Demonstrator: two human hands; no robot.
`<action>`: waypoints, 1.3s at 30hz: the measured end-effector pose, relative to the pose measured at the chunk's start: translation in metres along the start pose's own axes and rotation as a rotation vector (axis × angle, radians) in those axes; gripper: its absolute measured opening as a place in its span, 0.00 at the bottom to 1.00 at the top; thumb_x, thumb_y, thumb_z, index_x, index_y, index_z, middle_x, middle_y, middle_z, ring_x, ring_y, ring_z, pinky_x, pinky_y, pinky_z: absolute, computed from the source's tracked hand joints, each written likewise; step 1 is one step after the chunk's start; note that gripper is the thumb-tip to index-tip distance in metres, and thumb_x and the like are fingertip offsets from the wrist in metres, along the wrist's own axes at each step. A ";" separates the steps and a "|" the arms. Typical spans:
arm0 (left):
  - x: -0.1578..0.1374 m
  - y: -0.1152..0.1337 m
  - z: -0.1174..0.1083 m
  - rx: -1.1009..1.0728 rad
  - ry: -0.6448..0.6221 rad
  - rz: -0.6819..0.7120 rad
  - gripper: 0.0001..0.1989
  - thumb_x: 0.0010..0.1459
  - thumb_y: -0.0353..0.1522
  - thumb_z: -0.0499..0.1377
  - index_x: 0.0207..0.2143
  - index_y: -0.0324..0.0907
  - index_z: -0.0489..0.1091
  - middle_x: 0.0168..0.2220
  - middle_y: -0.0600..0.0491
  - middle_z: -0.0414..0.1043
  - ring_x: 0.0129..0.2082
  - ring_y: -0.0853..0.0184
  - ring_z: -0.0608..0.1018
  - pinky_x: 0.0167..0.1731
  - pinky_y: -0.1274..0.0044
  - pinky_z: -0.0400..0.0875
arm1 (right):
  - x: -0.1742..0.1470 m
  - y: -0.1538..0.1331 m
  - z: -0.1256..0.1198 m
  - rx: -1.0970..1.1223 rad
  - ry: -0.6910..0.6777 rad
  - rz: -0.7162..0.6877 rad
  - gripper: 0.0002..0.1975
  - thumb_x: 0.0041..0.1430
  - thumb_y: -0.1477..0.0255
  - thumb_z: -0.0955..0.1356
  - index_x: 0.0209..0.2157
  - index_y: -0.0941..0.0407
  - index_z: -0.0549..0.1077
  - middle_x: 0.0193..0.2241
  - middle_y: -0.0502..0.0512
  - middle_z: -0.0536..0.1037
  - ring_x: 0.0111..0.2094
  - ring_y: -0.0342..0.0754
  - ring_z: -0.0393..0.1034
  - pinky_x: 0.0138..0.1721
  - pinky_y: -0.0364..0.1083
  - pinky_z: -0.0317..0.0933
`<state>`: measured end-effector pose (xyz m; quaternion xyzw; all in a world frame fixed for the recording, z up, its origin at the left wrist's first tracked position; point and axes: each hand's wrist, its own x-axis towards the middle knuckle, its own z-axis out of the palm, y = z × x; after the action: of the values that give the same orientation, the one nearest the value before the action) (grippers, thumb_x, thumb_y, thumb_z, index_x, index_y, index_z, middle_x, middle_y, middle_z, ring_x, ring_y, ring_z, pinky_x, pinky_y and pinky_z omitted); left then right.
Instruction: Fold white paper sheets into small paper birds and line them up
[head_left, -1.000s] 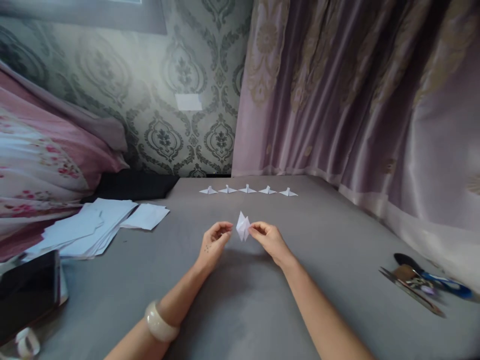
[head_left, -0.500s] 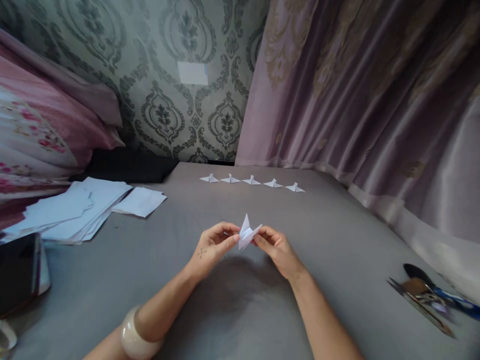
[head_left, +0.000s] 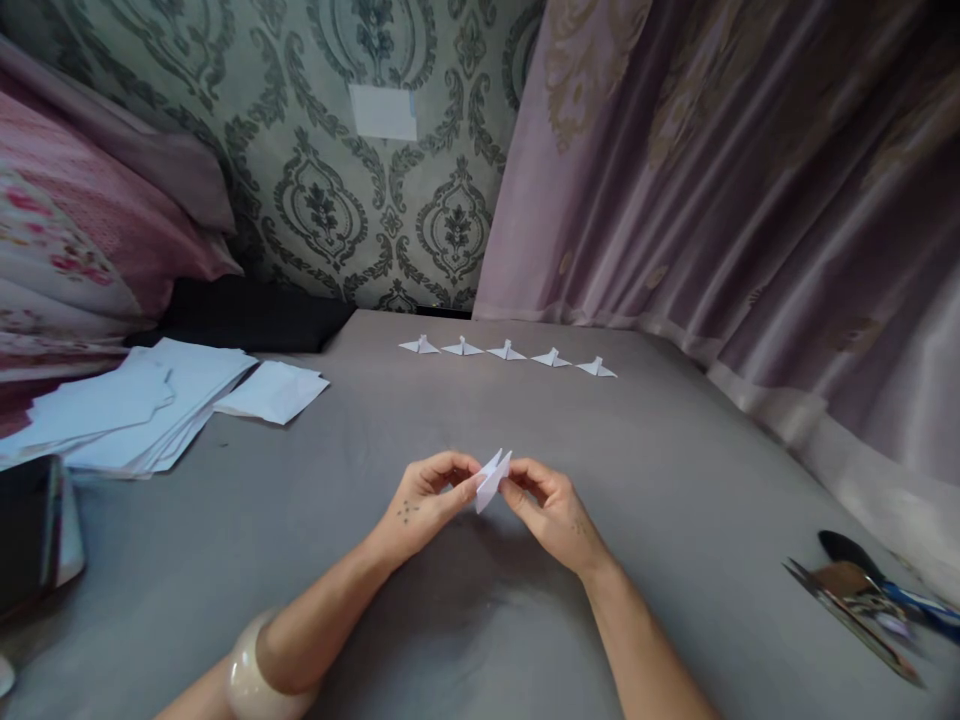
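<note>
A small folded white paper figure [head_left: 493,482] is held up over the grey table between my two hands. My left hand [head_left: 431,500] pinches its left side between thumb and fingers. On the other side, the thumb and fingertips of my right hand [head_left: 551,505] grip its right edge. Two pointed flaps of the paper stand close together, tilted up to the right. Farther back, several folded white paper figures [head_left: 507,350] with spread points stand in a row. My left forearm wears a cream bangle [head_left: 262,672].
White paper sheets [head_left: 135,410] lie in a loose pile at the left, beside a smaller stack of white paper [head_left: 271,392]. A dark phone-like device [head_left: 26,530] is at the left edge. Tools with a pointed tip [head_left: 855,610] lie at the right, near the curtain [head_left: 645,200].
The paper figure's spread flaps have come together, making it narrower between my fingers. My right hand has turned slightly inward. The view has shifted a little.
</note>
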<state>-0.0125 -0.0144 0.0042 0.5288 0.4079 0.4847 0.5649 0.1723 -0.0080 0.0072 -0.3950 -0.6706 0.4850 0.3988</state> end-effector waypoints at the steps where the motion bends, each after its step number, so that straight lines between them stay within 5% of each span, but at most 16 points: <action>1: 0.000 -0.001 0.000 0.020 -0.016 -0.006 0.11 0.53 0.38 0.63 0.30 0.37 0.72 0.26 0.54 0.71 0.27 0.72 0.71 0.31 0.80 0.64 | 0.000 -0.001 0.001 -0.020 -0.001 -0.017 0.08 0.61 0.68 0.66 0.39 0.54 0.75 0.32 0.51 0.77 0.36 0.45 0.70 0.42 0.44 0.62; 6: -0.001 -0.002 0.000 0.153 -0.063 0.098 0.10 0.55 0.37 0.62 0.29 0.38 0.71 0.30 0.53 0.69 0.30 0.71 0.70 0.34 0.78 0.64 | -0.002 -0.008 0.002 -0.094 -0.028 -0.066 0.07 0.61 0.70 0.65 0.38 0.54 0.75 0.31 0.50 0.75 0.36 0.45 0.69 0.42 0.44 0.62; 10: 0.000 -0.007 -0.002 0.186 -0.034 0.245 0.08 0.54 0.34 0.63 0.34 0.40 0.71 0.43 0.49 0.67 0.44 0.65 0.71 0.46 0.75 0.64 | -0.002 -0.012 0.001 -0.145 -0.037 -0.103 0.07 0.61 0.74 0.64 0.37 0.54 0.75 0.33 0.50 0.75 0.36 0.44 0.69 0.42 0.43 0.62; 14: -0.001 -0.011 -0.003 0.144 -0.086 0.181 0.13 0.56 0.35 0.62 0.44 0.42 0.69 0.41 0.49 0.71 0.43 0.65 0.72 0.48 0.72 0.65 | -0.002 -0.012 0.002 -0.165 -0.007 -0.127 0.07 0.60 0.75 0.65 0.36 0.54 0.75 0.33 0.51 0.75 0.36 0.44 0.69 0.42 0.44 0.62; 22: 0.000 0.000 0.001 0.033 -0.119 0.015 0.11 0.57 0.38 0.60 0.35 0.38 0.72 0.34 0.50 0.74 0.36 0.66 0.74 0.41 0.75 0.67 | -0.003 -0.010 0.008 -0.172 0.164 0.051 0.05 0.55 0.68 0.69 0.31 0.55 0.76 0.28 0.50 0.78 0.32 0.46 0.70 0.39 0.45 0.64; 39: 0.000 0.005 0.006 -0.102 -0.035 -0.095 0.12 0.52 0.38 0.65 0.31 0.37 0.72 0.30 0.53 0.74 0.30 0.70 0.74 0.34 0.79 0.67 | -0.005 -0.016 0.005 -0.053 0.109 0.088 0.07 0.57 0.70 0.66 0.37 0.55 0.75 0.33 0.53 0.79 0.35 0.47 0.74 0.41 0.46 0.67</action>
<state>-0.0075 -0.0154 0.0094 0.4878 0.3974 0.4682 0.6204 0.1670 -0.0184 0.0212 -0.4603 -0.6425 0.4619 0.4025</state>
